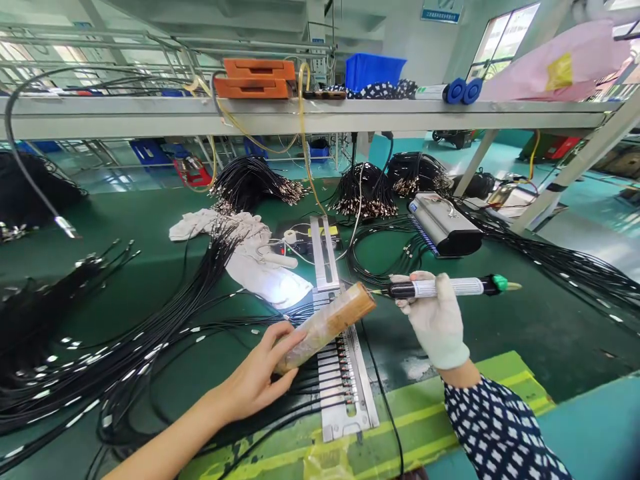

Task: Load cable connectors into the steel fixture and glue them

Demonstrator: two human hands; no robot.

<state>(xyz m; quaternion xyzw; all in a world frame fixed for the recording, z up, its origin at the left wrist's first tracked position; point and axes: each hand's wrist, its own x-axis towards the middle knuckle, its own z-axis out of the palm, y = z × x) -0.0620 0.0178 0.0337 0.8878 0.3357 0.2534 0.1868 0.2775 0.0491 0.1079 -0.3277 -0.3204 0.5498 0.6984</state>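
My bare left hand [267, 370] is closed around a tan wooden block [327, 327], partly wrapped in clear film or tape. The block is tilted over a long metal fixture [357, 393], hiding its middle. Black cables lie side by side in the fixture, their small ends in a row. My right hand [435, 320], in a white glove, grips a pen-shaped tool [445, 287] with a white barrel, black grip and green end. Its thin tip points left at the block's end; whether they touch I cannot tell.
Black cable bundles [200, 293] spread across the green table on the left. White gloves [250, 253] lie under a bright light behind the fixture. More cable bundles [365, 190] and a silver-and-black device [445, 223] stand farther back. A shelf [400, 121] crosses above, holding orange boxes [255, 79].
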